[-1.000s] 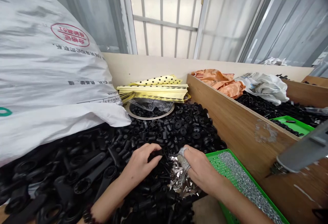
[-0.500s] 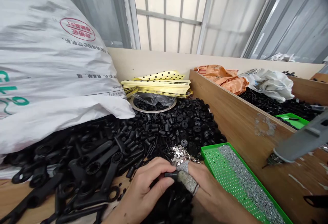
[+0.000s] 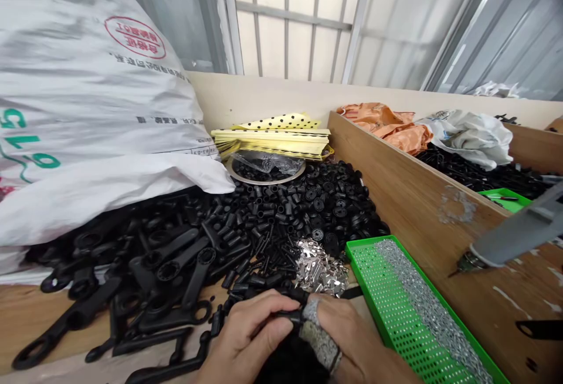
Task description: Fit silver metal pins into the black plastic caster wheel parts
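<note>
My left hand (image 3: pixel 246 337) and my right hand (image 3: pixel 347 343) meet at the bottom edge of the view, both pinching a small black plastic tube (image 3: pixel 289 315) between their fingertips. The right index finger wears a grey fabric finger cot (image 3: pixel 319 337). Just beyond the hands lies a small heap of shiny metal clips (image 3: pixel 319 267). A big pile of small black plastic tubes and caps (image 3: pixel 285 214) spreads behind it. To the left lie several long black plastic handles with ring ends (image 3: pixel 171 272).
A green perforated tray (image 3: pixel 373 278) holding small silver screws sits at the right. A wooden divider (image 3: pixel 396 196) separates another bin with black parts. A large white sack (image 3: pixel 88 108) fills the left. A grey power screwdriver (image 3: pixel 510 237) hangs at the right. A metal bowl (image 3: pixel 264 170) sits under yellow folded paper.
Both hands have pulled back toward me from the metal clips and come together on a small black piece. The view has tilted so the heap appears farther away.
</note>
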`<state>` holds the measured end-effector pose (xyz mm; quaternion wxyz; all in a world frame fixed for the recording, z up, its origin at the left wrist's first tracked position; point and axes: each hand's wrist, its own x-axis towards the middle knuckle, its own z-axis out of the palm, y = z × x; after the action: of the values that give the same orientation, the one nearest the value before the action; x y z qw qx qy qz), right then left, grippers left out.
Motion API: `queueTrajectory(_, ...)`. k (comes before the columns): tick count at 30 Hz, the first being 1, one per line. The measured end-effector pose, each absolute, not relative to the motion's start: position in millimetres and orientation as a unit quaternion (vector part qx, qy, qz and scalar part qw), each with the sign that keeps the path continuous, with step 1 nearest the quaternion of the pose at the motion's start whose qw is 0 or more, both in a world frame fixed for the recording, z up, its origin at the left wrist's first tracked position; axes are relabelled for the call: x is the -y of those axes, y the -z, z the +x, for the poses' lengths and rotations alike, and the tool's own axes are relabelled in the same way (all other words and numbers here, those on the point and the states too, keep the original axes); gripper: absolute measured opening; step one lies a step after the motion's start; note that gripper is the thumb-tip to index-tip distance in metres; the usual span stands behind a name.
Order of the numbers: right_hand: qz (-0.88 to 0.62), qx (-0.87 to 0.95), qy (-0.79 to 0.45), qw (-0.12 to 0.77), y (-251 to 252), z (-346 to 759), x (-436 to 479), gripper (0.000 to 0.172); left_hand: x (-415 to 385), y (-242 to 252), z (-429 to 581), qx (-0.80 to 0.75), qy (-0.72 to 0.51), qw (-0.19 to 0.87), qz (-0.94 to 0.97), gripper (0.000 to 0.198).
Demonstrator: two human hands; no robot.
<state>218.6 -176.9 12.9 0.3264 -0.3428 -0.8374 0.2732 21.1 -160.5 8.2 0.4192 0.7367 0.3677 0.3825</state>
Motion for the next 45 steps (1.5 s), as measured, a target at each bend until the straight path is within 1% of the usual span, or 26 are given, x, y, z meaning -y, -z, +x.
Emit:
queueTrajectory(2,-0.329,0.865,-0.204,0.318,-10,218,177,0.013,163,-8,23,-0.394,-0.366,0.481,0.692,0.017)
queueTrajectory(4,-0.321,0.882,-0.156,0.307,-8,218,179,0.013,165,-8,25,-0.392,-0.351,0.534,0.662,0.019)
queueTrajectory(6,-0.319,0.885,-0.142,0.308,-6,219,182,0.015,167,-9,26,-0.386,-0.349,0.536,0.664,0.019)
queueTrajectory(10,-0.320,0.867,-0.150,0.351,0,221,184,0.020,172,-11,28,-0.340,-0.374,0.425,0.751,0.016)
queueTrajectory(13,-0.319,0.862,-0.173,0.355,4,219,183,0.023,179,-7,29,-0.327,-0.385,0.380,0.775,0.017)
queueTrajectory(16,-0.339,0.851,-0.195,0.350,11,218,188,0.017,185,2,31,-0.311,-0.422,0.352,0.776,0.021)
queueTrajectory(19,-0.370,0.834,-0.236,0.334,22,221,203,0.010,191,10,34,-0.267,-0.457,0.298,0.795,0.024)
queueTrajectory(20,-0.386,0.823,-0.245,0.336,25,223,209,0.014,193,11,35,-0.268,-0.464,0.277,0.797,0.025)
queueTrajectory(22,-0.434,0.788,-0.245,0.362,25,226,218,0.032,196,9,36,-0.290,-0.470,0.253,0.795,0.024)
queueTrajectory(23,-0.447,0.772,-0.248,0.377,22,226,220,0.036,197,6,35,-0.301,-0.465,0.257,0.792,0.024)
queueTrajectory(24,-0.430,0.774,-0.266,0.383,17,226,219,0.031,198,3,34,-0.312,-0.456,0.269,0.789,0.023)
queueTrajectory(25,-0.407,0.789,-0.308,0.341,11,225,217,0.024,198,-1,32,-0.318,-0.443,0.286,0.788,0.023)
queueTrajectory(26,-0.377,0.799,-0.315,0.347,5,223,212,0.019,197,-4,30,-0.325,-0.430,0.304,0.786,0.023)
queueTrajectory(28,-0.336,0.822,-0.305,0.345,-3,219,203,0.020,194,-8,26,-0.343,-0.416,0.328,0.776,0.021)
queueTrajectory(31,-0.339,0.837,-0.203,0.379,1,215,197,0.023,193,-8,23,-0.367,-0.409,0.350,0.758,0.014)
queueTrajectory(32,-0.349,0.839,-0.173,0.380,6,215,198,0.023,195,-6,24,-0.367,-0.411,0.360,0.753,0.013)
queueTrajectory(34,-0.363,0.843,-0.155,0.365,20,215,202,0.020,200,0,27,-0.353,-0.426,0.372,0.746,0.014)
queueTrajectory(35,-0.366,0.845,-0.157,0.357,27,215,204,0.019,203,4,29,-0.343,-0.441,0.369,0.743,0.015)
queueTrajectory(37,-0.367,0.842,-0.167,0.359,40,215,208,0.024,207,12,32,-0.321,-0.474,0.345,0.744,0.017)
queueTrajectory(40,-0.381,0.832,-0.209,0.346,49,215,210,0.030,206,20,34,-0.278,-0.511,0.283,0.762,0.018)
queueTrajectory(42,-0.384,0.832,-0.237,0.322,46,215,209,0.023,203,18,31,-0.258,-0.506,0.259,0.781,0.017)
queueTrajectory(44,-0.390,0.840,-0.236,0.295,35,214,207,0.009,199,11,24,-0.258,-0.472,0.262,0.801,0.017)
queueTrajectory(45,-0.393,0.846,-0.231,0.277,27,213,207,0.009,198,6,20,-0.263,-0.449,0.270,0.810,0.016)
